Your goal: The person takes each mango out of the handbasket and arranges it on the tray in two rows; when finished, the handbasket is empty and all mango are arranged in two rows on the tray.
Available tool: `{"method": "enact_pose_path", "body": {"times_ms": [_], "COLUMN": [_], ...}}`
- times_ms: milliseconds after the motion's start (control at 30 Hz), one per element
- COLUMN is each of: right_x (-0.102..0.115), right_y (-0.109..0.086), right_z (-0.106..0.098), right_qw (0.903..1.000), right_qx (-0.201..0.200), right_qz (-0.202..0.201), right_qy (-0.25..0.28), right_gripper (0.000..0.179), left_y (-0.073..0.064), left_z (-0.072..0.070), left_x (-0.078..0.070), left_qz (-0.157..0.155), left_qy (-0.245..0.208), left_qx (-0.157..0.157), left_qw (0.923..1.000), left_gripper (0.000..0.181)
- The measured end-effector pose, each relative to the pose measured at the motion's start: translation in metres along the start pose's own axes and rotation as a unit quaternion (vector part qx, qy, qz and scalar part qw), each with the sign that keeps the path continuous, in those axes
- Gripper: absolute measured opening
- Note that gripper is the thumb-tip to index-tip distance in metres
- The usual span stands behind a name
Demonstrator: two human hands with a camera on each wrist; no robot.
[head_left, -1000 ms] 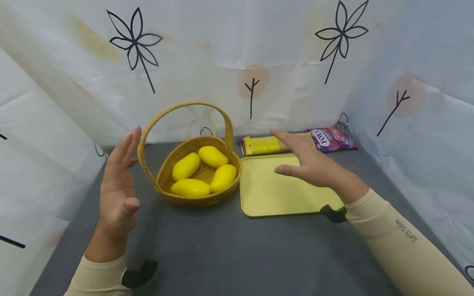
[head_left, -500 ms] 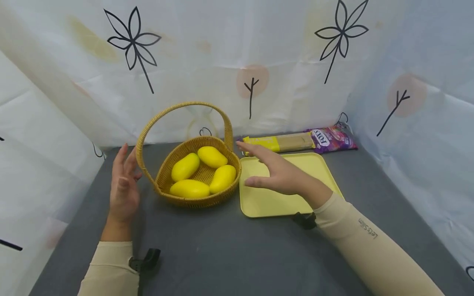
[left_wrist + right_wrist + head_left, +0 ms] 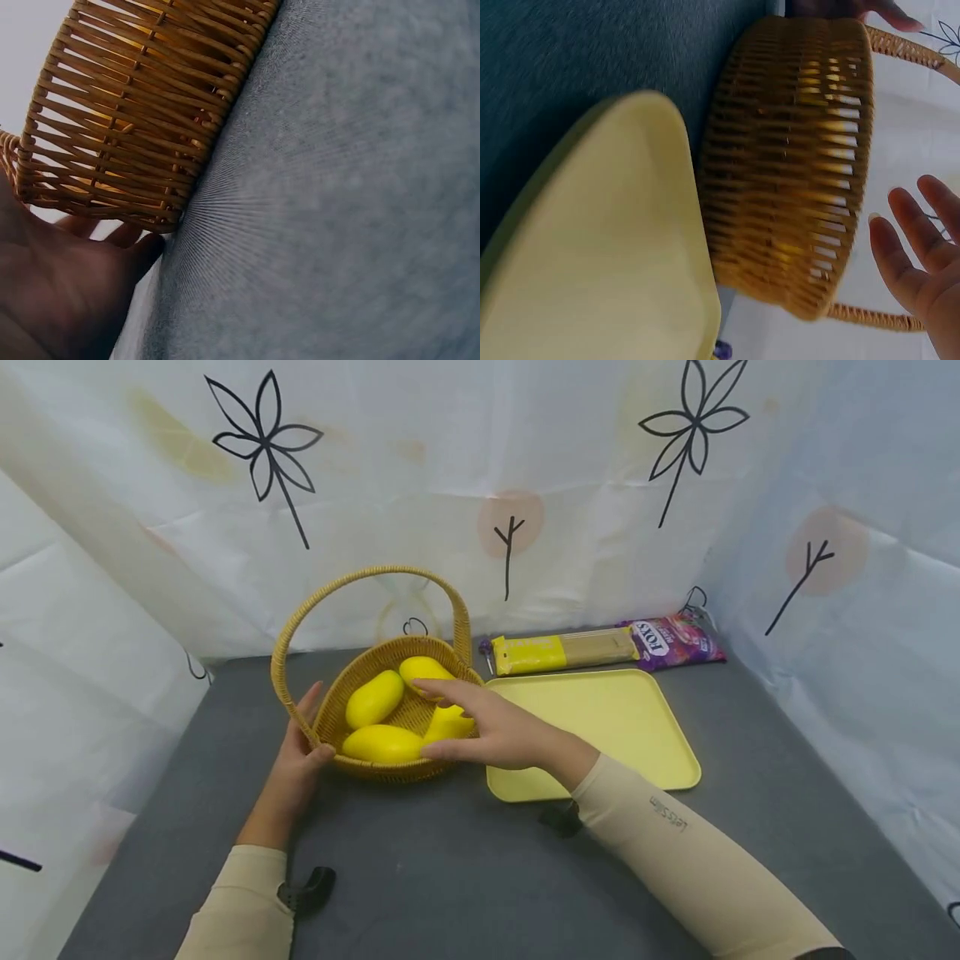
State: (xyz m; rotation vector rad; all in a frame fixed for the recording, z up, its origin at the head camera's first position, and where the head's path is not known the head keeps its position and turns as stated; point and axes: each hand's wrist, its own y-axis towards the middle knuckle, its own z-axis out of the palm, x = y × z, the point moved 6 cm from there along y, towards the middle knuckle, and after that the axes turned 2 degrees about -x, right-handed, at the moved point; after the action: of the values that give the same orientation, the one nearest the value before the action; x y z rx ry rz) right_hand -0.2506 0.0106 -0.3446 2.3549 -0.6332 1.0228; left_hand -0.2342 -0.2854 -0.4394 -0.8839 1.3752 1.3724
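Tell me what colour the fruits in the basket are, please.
The fruits are yellow, best seen in the head view.

Mangoes (image 3: 374, 699) in basket (image 3: 386, 771) on table (image 3: 420, 881), tray (image 3: 600, 722) just right of basket, packet (image 3: 566, 652) behind tray, bag (image 3: 680, 642) at packet's right end

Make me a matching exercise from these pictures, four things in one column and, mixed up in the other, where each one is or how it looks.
Things
1. Purple packet
2. Left hand
3. Yellow fruits
4. Tray

Places and looks
A. Inside the basket
B. Pale yellow and flat
C. Beyond the tray's far edge
D. At the basket's left side

Right pairs: 1-C, 2-D, 3-A, 4-B
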Motion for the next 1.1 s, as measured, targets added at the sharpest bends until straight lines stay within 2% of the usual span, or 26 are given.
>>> {"method": "enact_pose_path", "body": {"times_ms": [133, 333, 500, 800, 900, 1100], "right_x": [-0.002, -0.014, -0.029, -0.045, -0.047, -0.048], "right_y": [0.014, 0.028, 0.036, 0.050, 0.055, 0.060], "right_z": [0.010, 0.010, 0.008, 0.010, 0.011, 0.015], "right_qw": [0.9998, 0.9975, 0.9898, 0.9732, 0.9678, 0.9609], "right_qx": [0.010, 0.025, 0.068, 0.181, 0.194, 0.196], "right_qz": [-0.010, -0.002, 0.001, 0.061, 0.067, 0.049], "right_qy": [-0.016, -0.066, -0.125, -0.128, -0.146, -0.189], "right_gripper": [0.082, 0.083, 0.079, 0.076, 0.070, 0.060], "left_y": [-0.001, 0.001, 0.000, -0.002, -0.002, -0.002], "left_z": [-0.003, -0.004, -0.004, -0.001, -0.001, -0.002], "left_x": [0.007, 0.012, 0.013, 0.010, 0.009, 0.008], "left_qz": [-0.031, -0.058, -0.071, -0.074, -0.074, -0.081], "left_qy": [0.028, 0.065, 0.077, 0.074, 0.078, 0.089], "left_qx": [-0.005, -0.006, -0.012, -0.014, -0.014, -0.014], "left_qw": [0.9991, 0.9962, 0.9944, 0.9944, 0.9941, 0.9926], "left_gripper": [0.093, 0.102, 0.103, 0.102, 0.102, 0.102]}}
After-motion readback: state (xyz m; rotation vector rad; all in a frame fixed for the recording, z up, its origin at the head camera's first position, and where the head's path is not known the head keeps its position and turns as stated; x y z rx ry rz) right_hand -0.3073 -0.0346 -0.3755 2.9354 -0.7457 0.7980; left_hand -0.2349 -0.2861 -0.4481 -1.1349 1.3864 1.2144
